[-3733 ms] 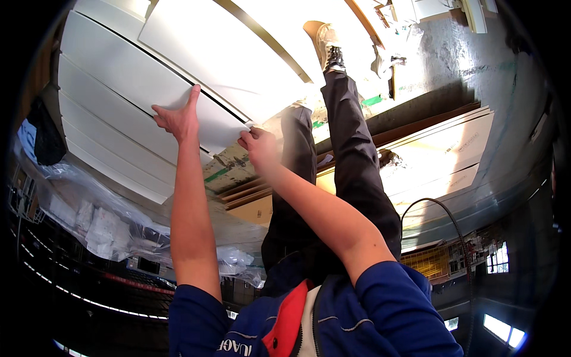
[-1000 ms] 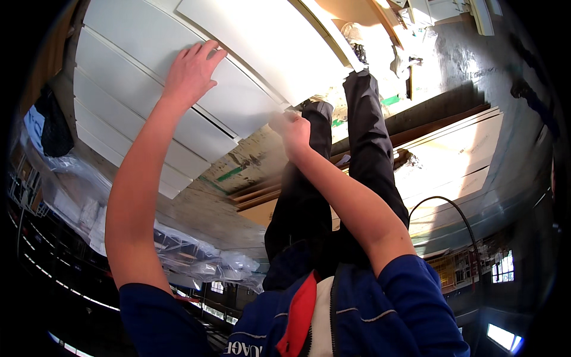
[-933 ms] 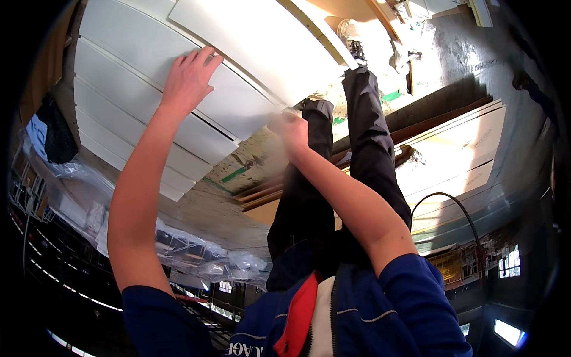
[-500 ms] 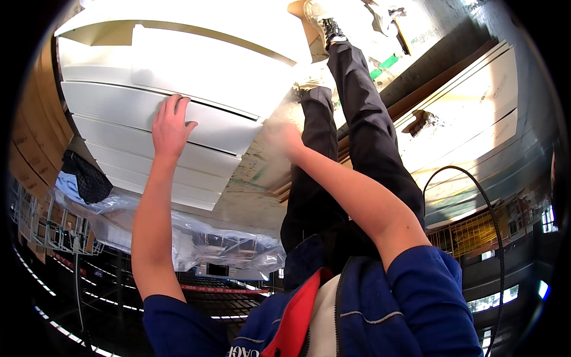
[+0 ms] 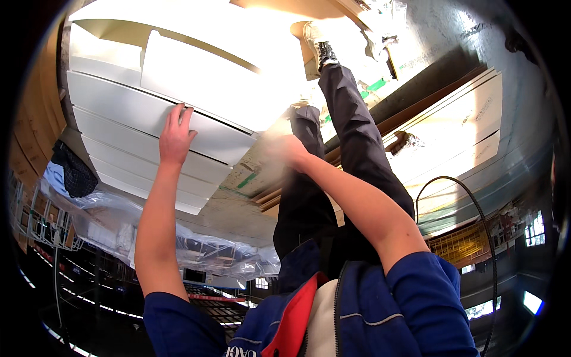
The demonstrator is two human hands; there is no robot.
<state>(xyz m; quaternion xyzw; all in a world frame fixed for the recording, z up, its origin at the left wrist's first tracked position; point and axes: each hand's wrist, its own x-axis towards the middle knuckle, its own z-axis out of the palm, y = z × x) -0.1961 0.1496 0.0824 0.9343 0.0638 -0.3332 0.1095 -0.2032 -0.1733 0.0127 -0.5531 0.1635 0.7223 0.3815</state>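
Observation:
A white chest-like unit (image 5: 113,92) with long stacked fronts, split by dark gaps, fills the upper left. On one of its fronts rests my left hand (image 5: 176,140), fingers stretched to the upper edge beside a gap and thumb apart. My right hand (image 5: 290,152) is a motion-smeared shape just past the right end of the fronts, in front of my dark trousers. Its fingers cannot be made out, nor whether they hold anything. Strong light washes out the top of the unit.
Clear plastic film (image 5: 202,244) covers things beyond the unit. Brown cardboard (image 5: 35,113) stands at the left, near a dark cloth (image 5: 74,172). White flat boards (image 5: 461,128) lie stacked at the right, with a black cable (image 5: 479,208) looping beside them. My shoes (image 5: 315,44) stand on the floor.
The view has shifted slightly. My left hand stays on the same white front, fingers at its edge. My right hand stays beside the unit's right end, blurred in both frames.

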